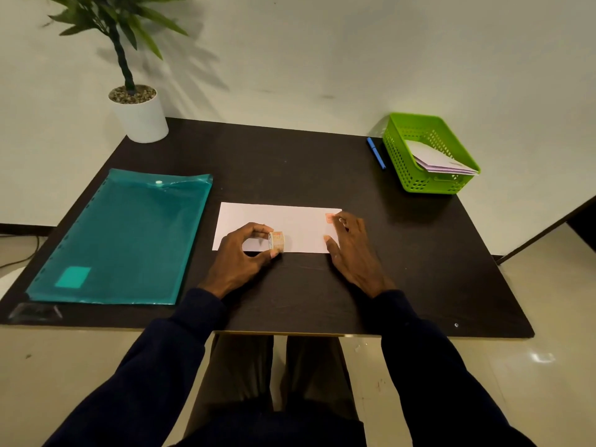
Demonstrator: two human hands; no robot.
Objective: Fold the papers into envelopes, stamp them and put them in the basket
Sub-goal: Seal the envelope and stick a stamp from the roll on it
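A white folded envelope (pixel 300 225) lies flat in the middle of the dark table (pixel 290 162). An orange stamp (pixel 329 217) sits at its top right corner. My right hand (pixel 350 245) rests flat on the envelope's right end, its fingertips beside the stamp. My left hand (pixel 243 253) pinches a small roll of stamps (pixel 276 241) between thumb and fingers over the envelope's lower left part. A green basket (pixel 429 183) at the table's far right holds folded white envelopes (pixel 438 158).
A teal plastic document folder (pixel 125 233) covers the table's left side. A blue pen (pixel 376 153) lies just left of the basket. A potted plant in a white pot (pixel 140 116) stands at the far left corner. The table's front edge is near my lap.
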